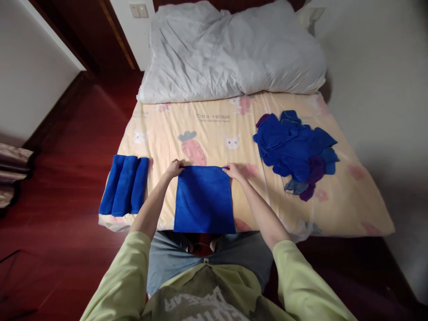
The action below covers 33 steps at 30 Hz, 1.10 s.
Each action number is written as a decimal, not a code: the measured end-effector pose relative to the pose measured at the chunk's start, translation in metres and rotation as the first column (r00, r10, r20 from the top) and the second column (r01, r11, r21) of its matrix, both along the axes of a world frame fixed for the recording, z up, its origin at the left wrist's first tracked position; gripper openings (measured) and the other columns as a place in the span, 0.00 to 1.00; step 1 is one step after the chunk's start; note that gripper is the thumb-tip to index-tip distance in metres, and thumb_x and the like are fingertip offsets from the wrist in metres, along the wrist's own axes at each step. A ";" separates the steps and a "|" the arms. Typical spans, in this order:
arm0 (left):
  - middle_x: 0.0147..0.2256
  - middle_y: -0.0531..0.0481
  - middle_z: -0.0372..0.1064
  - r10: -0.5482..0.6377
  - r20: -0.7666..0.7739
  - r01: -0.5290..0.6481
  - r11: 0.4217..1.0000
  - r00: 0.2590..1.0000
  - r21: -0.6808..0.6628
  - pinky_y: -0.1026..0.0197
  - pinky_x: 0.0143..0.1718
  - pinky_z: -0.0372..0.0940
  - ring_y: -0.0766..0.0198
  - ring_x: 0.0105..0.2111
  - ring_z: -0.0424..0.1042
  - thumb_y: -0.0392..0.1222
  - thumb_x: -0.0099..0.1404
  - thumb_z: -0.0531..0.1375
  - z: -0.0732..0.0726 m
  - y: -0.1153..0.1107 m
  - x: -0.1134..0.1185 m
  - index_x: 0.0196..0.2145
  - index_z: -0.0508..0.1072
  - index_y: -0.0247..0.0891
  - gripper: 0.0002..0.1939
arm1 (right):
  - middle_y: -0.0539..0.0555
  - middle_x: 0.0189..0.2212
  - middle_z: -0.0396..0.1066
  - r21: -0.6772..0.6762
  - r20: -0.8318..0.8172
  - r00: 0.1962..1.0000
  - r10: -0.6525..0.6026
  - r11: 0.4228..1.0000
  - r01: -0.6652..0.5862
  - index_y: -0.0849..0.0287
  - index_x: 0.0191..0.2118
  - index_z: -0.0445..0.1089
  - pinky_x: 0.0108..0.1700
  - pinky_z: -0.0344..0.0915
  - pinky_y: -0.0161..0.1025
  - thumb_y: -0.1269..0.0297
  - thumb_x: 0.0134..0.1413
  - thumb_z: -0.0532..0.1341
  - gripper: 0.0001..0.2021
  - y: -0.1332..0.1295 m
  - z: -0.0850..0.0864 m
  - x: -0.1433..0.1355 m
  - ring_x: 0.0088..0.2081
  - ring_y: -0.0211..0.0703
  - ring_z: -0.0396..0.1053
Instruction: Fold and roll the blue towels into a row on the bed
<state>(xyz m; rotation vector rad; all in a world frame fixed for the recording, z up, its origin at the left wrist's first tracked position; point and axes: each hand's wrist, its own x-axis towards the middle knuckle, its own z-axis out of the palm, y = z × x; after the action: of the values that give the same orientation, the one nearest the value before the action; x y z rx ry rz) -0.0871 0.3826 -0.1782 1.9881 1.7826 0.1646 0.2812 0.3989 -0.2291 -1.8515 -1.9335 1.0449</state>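
Note:
A blue towel lies spread flat on the bed in front of me, its near edge at the edge of the mattress. My left hand pinches its far left corner, and my right hand pinches the far right corner. Off to the left, three rolled blue towels lie side by side. To the right sits a loose heap of crumpled cloths, mostly blue with some purple and grey-blue ones.
The bed has a pale yellow sheet printed with carrots and rabbits. A bulky white quilt lies across its far end. A wall runs along the right, and dark red floor shows on the left.

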 end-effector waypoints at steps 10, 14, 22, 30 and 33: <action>0.35 0.49 0.79 0.009 0.063 -0.004 0.997 0.998 -0.071 0.61 0.42 0.70 0.57 0.38 0.77 0.39 0.58 0.63 0.018 0.001 -0.003 0.39 0.81 0.37 0.11 | 0.58 0.37 0.81 -0.089 -0.120 0.993 -0.020 0.996 0.009 0.62 0.39 0.78 0.42 0.74 0.37 0.72 0.51 0.71 0.09 0.005 0.019 0.003 0.37 0.44 0.79; 0.34 0.48 0.80 -0.004 0.074 0.007 0.999 0.997 -0.037 0.61 0.42 0.70 0.57 0.37 0.78 0.37 0.58 0.63 0.027 0.011 -0.005 0.35 0.83 0.37 0.09 | 0.56 0.34 0.80 -0.017 -0.088 0.988 -0.130 0.991 0.130 0.61 0.37 0.78 0.41 0.74 0.38 0.72 0.50 0.70 0.07 0.017 0.025 0.005 0.35 0.43 0.78; 0.43 0.40 0.77 0.153 0.119 -0.174 0.967 0.981 0.187 0.55 0.50 0.70 0.55 0.43 0.76 0.29 0.61 0.57 0.022 0.053 0.009 0.46 0.79 0.31 0.17 | 0.58 0.44 0.79 0.205 0.097 0.974 -0.206 0.962 0.183 0.59 0.48 0.76 0.55 0.68 0.43 0.75 0.61 0.60 0.12 0.054 0.040 -0.020 0.48 0.49 0.74; 0.71 0.39 0.51 -0.060 0.021 0.050 0.943 0.998 0.328 0.40 0.71 0.45 0.47 0.72 0.45 0.43 0.74 0.50 -0.012 -0.021 0.075 0.68 0.61 0.36 0.27 | 0.59 0.73 0.50 0.429 0.251 0.959 0.132 0.873 -0.233 0.58 0.71 0.56 0.73 0.40 0.59 0.59 0.73 0.48 0.26 -0.016 0.027 -0.082 0.74 0.55 0.42; 0.73 0.40 0.47 -0.070 -0.009 0.070 0.965 0.998 0.254 0.40 0.73 0.39 0.47 0.74 0.40 0.50 0.75 0.49 -0.025 -0.042 0.076 0.70 0.58 0.36 0.31 | 0.56 0.74 0.48 0.384 0.277 0.941 0.196 0.875 -0.295 0.57 0.72 0.54 0.75 0.37 0.56 0.55 0.73 0.47 0.28 -0.031 0.014 -0.080 0.75 0.50 0.40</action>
<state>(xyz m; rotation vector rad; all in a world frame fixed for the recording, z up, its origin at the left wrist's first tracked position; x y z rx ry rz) -0.0113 0.3402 -0.2032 2.2236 1.7623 0.3884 0.2011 0.3679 -0.2147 -1.5619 -2.3523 0.4219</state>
